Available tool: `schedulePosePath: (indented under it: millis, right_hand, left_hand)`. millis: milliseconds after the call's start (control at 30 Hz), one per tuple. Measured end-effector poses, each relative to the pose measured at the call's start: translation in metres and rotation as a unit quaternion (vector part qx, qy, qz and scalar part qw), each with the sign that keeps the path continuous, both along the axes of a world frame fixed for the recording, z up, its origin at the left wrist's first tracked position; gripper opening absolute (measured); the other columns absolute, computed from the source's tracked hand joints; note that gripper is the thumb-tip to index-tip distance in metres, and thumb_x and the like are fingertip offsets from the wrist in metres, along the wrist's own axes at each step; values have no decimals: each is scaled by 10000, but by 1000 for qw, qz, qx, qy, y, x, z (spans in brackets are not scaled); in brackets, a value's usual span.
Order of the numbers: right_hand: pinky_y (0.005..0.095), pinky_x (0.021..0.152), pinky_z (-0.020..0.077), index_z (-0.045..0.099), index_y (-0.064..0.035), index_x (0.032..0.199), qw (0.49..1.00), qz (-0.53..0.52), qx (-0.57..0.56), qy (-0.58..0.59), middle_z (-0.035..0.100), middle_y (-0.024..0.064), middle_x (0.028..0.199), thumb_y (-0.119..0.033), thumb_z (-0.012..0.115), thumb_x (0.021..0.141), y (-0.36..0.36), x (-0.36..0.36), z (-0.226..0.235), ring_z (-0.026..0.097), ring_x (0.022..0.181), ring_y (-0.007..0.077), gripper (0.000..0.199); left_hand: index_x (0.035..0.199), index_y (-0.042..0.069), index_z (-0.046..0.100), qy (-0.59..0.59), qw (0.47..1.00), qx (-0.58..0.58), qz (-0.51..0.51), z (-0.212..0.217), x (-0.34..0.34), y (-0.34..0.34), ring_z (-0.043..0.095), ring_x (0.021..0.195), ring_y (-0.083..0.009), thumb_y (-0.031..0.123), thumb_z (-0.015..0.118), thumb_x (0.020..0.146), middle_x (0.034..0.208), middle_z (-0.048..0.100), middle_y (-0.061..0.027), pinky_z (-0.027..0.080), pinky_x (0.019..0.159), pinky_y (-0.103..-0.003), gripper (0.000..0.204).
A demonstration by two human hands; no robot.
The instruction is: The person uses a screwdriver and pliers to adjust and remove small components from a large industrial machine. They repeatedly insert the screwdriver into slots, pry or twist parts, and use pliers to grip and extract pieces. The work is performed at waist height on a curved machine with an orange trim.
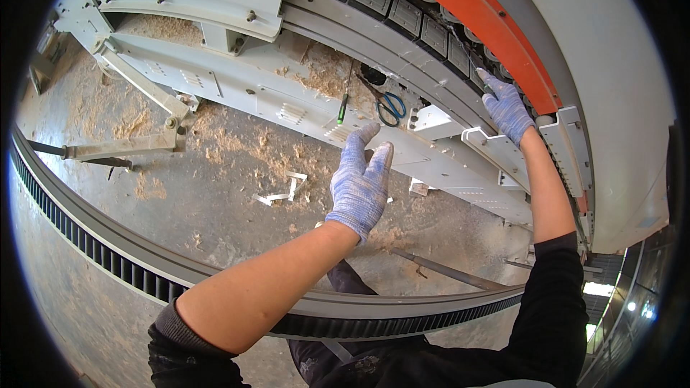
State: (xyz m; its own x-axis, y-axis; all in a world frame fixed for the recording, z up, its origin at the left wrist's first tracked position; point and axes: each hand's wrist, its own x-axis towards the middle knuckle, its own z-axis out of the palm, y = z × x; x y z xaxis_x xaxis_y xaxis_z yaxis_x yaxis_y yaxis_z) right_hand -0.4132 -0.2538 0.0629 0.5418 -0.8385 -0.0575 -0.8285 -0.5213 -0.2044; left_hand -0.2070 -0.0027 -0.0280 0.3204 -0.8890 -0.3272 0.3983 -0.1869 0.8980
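My left hand [359, 190], in a blue-and-white knit glove, hangs in front of the machine's lower white panel. Its fingers are spread and nothing is in them. In a matching glove, my right hand [509, 109] reaches to the track of black pads [406, 16], beside the orange-red guard [496, 25]. Its fingers are stretched out along the track edge, with nothing visible in them; whether they touch the pads I cannot tell. Scissors with blue handles [390, 109] and a green-handled screwdriver [343, 109] lie on the machine's ledge, just beyond my left hand.
Wood shavings [327, 75] cover parts of the ledge and floor. A long grey rail with a black ribbed strip [237, 302] curves between my body and the machine. White scraps [287, 190] and a pole [445, 269] lie on the floor. A metal support [136, 146] stands left.
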Motion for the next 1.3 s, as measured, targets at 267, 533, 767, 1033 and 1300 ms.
schedulePosePath:
  millis: [267, 533, 767, 1033, 1300]
  right_hand:
    - [285, 644, 446, 518, -64, 1382, 999, -27, 5, 29, 534, 100, 758, -18, 480, 838, 6, 5, 7, 437, 635, 126, 546]
    - [273, 823, 472, 515, -25, 1367, 995, 68, -69, -7, 660, 170, 1040, -40, 490, 842, -1, -14, -6, 559, 787, 164, 526]
    - [247, 627, 477, 497, -84, 1405, 983, 43, -18, -180, 613, 37, 846, -176, 524, 917, 72, 7, -41, 533, 668, 95, 497]
    - [247, 594, 461, 492, -41, 1197, 896, 54, 284, -338, 604, 21, 824, -317, 556, 982, 191, 91, -84, 533, 693, 76, 356]
    - [244, 660, 499, 652, -58, 1092, 944, -75, 167, -274, 634, 9, 804, -172, 602, 915, 100, 71, -181, 556, 713, 85, 216]
  left_hand:
    - [1350, 71, 476, -16, 1000, -4, 11, -6, -2, 0, 528, 1112, -207, 226, 556, 983, 1241, 560, -134, 412, 997, -337, 406]
    - [1337, 112, 491, -49, 998, -6, 27, -10, -5, -1, 583, 957, -197, 247, 576, 971, 1128, 623, -136, 473, 887, -333, 399]
    - [1364, 52, 468, -21, 1000, -21, -2, -6, -2, -1, 497, 1175, -191, 248, 537, 995, 1297, 526, -121, 406, 1008, -330, 424]
    - [1257, 67, 564, 141, 990, -19, -11, -4, 3, -4, 574, 856, -110, 222, 504, 1008, 1008, 628, -56, 483, 695, -256, 299]
    - [1102, 136, 611, 121, 973, -23, 196, -12, 10, -9, 562, 913, -133, 277, 478, 1016, 1098, 661, -37, 501, 806, -322, 212]
